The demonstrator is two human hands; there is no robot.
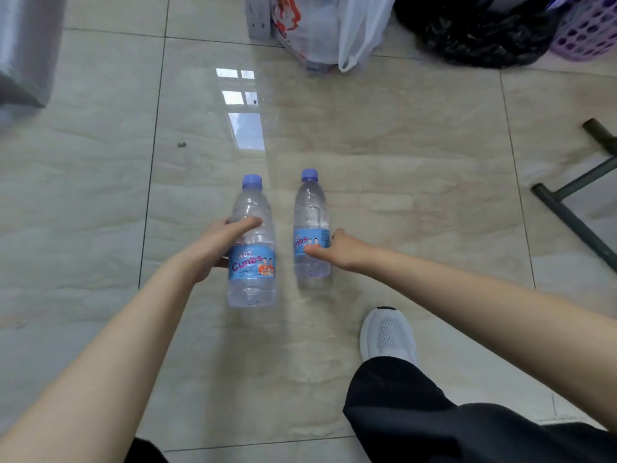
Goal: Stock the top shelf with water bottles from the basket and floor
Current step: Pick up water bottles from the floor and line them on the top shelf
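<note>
Bare forearms reach down to the tiled floor [400, 162], where two clear water bottles are upright side by side, long axes vertical. The left hand [217, 248] wraps the left bottle [252, 265] just above its label, thumb across the front, and the right hand [337, 250] grips the right bottle [312, 208] at label height from its right side. Each bottle sits in its own hand, so a straight lift looks right; blue labels read "Cunbs", and the shelf is out of view.
</note>
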